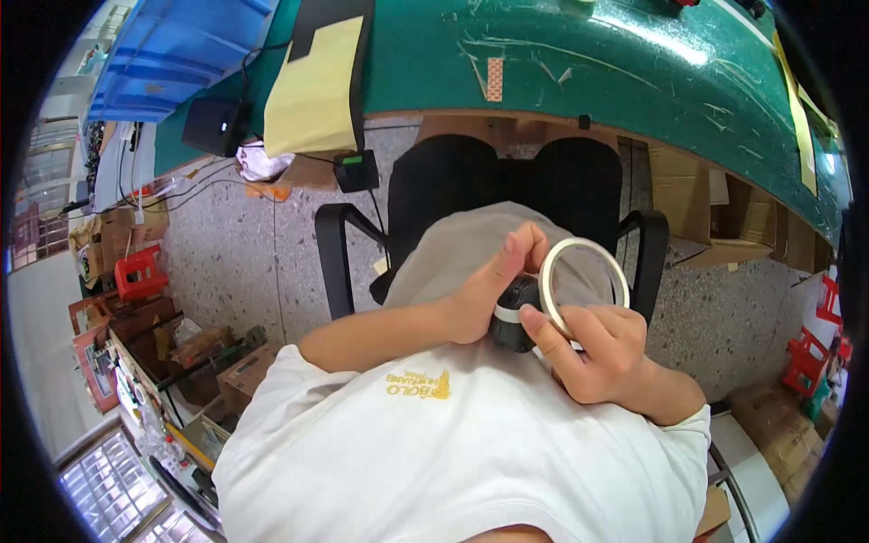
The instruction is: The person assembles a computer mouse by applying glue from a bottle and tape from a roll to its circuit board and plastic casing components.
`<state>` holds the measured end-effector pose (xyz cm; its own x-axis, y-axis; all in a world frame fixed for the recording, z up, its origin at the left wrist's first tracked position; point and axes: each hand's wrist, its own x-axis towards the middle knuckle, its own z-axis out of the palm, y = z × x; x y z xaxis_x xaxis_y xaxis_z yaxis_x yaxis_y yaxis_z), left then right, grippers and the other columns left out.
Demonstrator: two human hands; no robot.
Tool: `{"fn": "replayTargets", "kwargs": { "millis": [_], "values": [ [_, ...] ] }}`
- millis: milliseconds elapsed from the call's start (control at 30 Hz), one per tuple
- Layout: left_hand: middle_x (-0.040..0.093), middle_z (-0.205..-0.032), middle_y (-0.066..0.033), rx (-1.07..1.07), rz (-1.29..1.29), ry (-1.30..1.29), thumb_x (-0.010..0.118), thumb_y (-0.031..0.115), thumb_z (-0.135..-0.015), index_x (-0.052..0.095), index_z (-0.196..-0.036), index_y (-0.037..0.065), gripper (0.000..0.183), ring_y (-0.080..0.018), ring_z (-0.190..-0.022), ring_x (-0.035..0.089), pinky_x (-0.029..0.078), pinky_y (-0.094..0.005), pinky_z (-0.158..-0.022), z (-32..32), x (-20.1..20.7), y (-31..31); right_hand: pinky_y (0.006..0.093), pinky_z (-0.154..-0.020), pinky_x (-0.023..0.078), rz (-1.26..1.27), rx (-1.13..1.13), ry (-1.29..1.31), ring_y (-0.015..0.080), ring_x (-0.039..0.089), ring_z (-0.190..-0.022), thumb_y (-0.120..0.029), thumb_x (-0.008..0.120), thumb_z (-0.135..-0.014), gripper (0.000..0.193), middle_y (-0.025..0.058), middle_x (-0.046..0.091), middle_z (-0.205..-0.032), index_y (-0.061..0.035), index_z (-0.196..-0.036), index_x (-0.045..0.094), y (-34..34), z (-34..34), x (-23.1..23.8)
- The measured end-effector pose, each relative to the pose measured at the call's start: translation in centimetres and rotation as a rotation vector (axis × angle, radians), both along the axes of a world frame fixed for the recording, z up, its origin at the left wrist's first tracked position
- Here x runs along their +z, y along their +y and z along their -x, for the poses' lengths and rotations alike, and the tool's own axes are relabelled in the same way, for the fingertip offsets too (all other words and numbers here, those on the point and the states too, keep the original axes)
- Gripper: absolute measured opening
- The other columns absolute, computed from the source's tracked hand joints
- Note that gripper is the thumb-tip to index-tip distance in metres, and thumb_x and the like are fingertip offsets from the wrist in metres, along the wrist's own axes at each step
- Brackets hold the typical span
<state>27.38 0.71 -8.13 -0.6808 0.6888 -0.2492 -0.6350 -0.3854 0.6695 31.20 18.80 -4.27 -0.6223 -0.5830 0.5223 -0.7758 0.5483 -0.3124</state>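
Note:
Over my lap, my left hand [493, 290] is closed round a small dark object [512, 337], whose kind I cannot make out. A pale strip of tape [509, 314] lies across this object. In my right hand [597, 348] is a narrow white tape roll [623, 276], pinched at its lower rim by fingers and thumb. The roll stands tilted, and its open middle shows. My right thumb tip rests at the strip's end, right beside the dark object. Both hands are close together in front of my shirt.
Ahead is a green-topped table [416, 63] with a yellow sheet [317, 90] and a blue plastic bin [172, 59]. A small black box [356, 170] with a cable hangs near its edge. Chair armrests [335, 258] flank me. Cardboard boxes [715, 204] stand under the table at right.

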Motion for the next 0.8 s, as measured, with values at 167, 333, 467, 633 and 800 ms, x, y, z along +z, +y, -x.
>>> {"fn": "replayTargets", "kwargs": {
  "millis": [167, 333, 467, 633, 800],
  "values": [
    [0.049, -0.072, -0.0041, 0.087, 0.471, 0.432, 0.030, 0.062, -0.098, 0.047, -0.082, 0.005, 0.062, -0.0120, -0.065, 0.043, 0.039, -0.0291, -0.061, -0.2, -0.4, -1.4, 0.0235, -0.037, 0.036, -0.018, -0.001, -0.092, 0.0103, 0.046, -0.048, -0.007, 0.067, -0.054, 0.053, 0.0022, 0.050, -0.066, 0.0002, -0.106, 0.072, 0.1, -0.5, -1.0],
    [0.057, -0.068, -0.0101, 0.034, 0.647, 0.538, 0.061, 0.045, -0.092, 0.059, -0.082, 0.000, 0.047, -0.0182, -0.058, 0.053, 0.043, -0.0336, -0.054, -0.7, 0.1, -2.6, 0.0224, -0.040, 0.036, 0.030, 0.021, -0.161, 0.0080, 0.043, -0.049, -0.010, 0.067, -0.059, 0.049, -0.0021, 0.042, -0.062, -0.0025, -0.108, 0.073, 0.1, -0.9, -1.9],
    [0.065, -0.078, -0.0184, -0.007, 0.632, 0.952, 0.084, 0.044, -0.067, 0.063, -0.095, -0.006, 0.060, -0.0325, -0.070, 0.065, 0.050, -0.0366, -0.064, -0.8, 0.3, -2.5, 0.0253, -0.038, 0.036, 0.028, 0.005, -0.213, 0.0115, 0.046, -0.047, -0.004, 0.067, -0.059, 0.052, 0.0020, 0.048, -0.065, 0.0009, -0.110, 0.070, 0.4, -1.3, -1.8],
    [0.066, -0.081, -0.0198, -0.087, 0.696, 0.733, 0.080, 0.035, -0.076, 0.060, -0.110, -0.011, 0.060, -0.0279, -0.067, 0.065, 0.050, -0.0328, -0.061, -0.5, 1.5, -2.5, 0.0271, -0.038, 0.035, -0.027, -0.047, -0.249, 0.0129, 0.045, -0.045, -0.001, 0.067, -0.063, 0.048, 0.0027, 0.047, -0.062, 0.0009, -0.111, 0.070, 1.0, -0.6, -1.8],
    [0.066, -0.076, -0.0160, -0.104, 0.707, 0.598, 0.074, 0.020, -0.084, 0.059, -0.116, -0.009, 0.046, -0.0201, -0.059, 0.062, 0.048, -0.0287, -0.055, -0.5, 1.4, -2.8, 0.0260, -0.040, 0.038, -0.008, -0.122, -0.212, 0.0121, 0.046, -0.047, -0.003, 0.064, -0.060, 0.054, 0.0022, 0.048, -0.064, -0.0025, -0.113, 0.070, 0.9, -0.5, -2.7]
  ]
}}
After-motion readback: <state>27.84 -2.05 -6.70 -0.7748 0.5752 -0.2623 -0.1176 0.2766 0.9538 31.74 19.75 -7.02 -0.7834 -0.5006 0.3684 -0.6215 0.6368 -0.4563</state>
